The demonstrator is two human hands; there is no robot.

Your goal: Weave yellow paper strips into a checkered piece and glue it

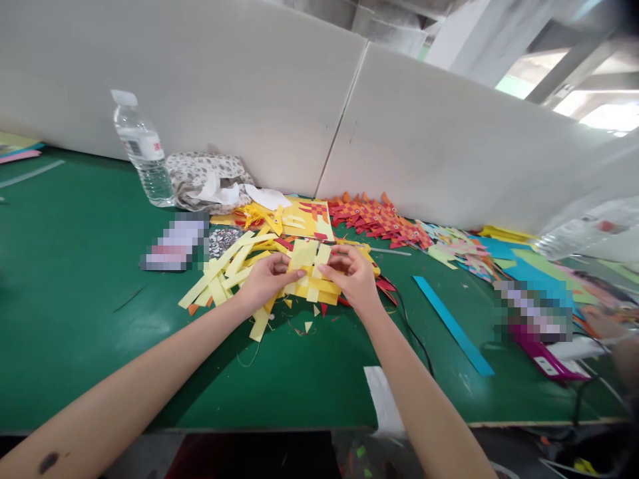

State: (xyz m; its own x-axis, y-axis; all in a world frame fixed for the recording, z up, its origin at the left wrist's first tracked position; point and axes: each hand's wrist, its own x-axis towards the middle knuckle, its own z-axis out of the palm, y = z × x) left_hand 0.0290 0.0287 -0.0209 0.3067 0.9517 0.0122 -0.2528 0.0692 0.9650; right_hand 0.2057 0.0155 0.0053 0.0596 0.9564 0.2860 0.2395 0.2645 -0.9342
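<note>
Both my hands hold a small piece of woven yellow paper strips [313, 271] above the green table, pale strips crossing darker yellow ones. My left hand [269, 279] pinches its left edge between thumb and fingers. On the right edge, the thumb and fingers of my right hand [353, 271] are closed the same way. Under and left of my left hand lies a loose heap of pale yellow paper strips [219, 279]. Just behind the weave rests a yellow sheet with red woven parts [312, 219]. Small paper scraps [308, 326] are scattered below my hands.
A water bottle [144, 159] stands at the back left beside a patterned cloth pouch [210, 176]. Red-and-orange woven paper pieces [379, 219] pile against the grey partition [424, 140]. A blue strip [452, 326], phones and a magenta tool [549, 359] lie right. Another person's hand blurs at far right.
</note>
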